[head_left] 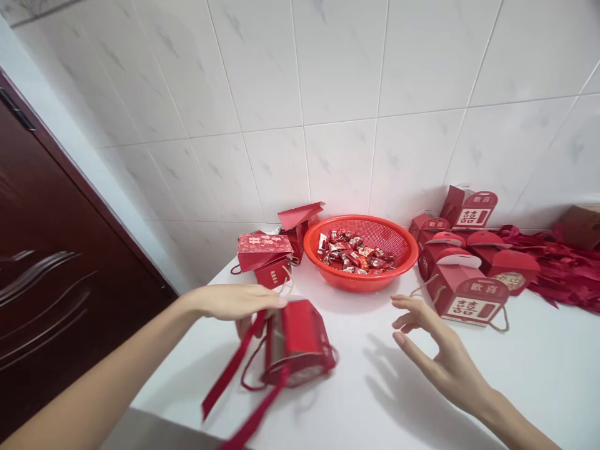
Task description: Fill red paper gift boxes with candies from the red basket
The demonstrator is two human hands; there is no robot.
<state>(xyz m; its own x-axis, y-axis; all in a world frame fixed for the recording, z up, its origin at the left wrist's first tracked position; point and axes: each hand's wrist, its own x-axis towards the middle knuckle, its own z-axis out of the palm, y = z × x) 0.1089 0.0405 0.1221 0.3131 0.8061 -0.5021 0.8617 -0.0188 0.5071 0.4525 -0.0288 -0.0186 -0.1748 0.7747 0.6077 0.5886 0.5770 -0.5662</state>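
A red gift box is tilted at the front of the white table, slightly smeared by motion. My left hand grips its left end, with some fingers hidden beneath the palm. Two loose tails of dark red ribbon trail from the box toward the front edge, and a red cord handle loops at its side. To the right, apart from the box, my right hand hovers over the table with its fingers spread and nothing in them. Behind the box stands a red plastic basket with wrapped candies inside.
Several red gift boxes with rope handles stand at the right, beside a heap of dark red ribbons. More red boxes sit left of the basket. A tiled wall closes off the back; a brown door is at left.
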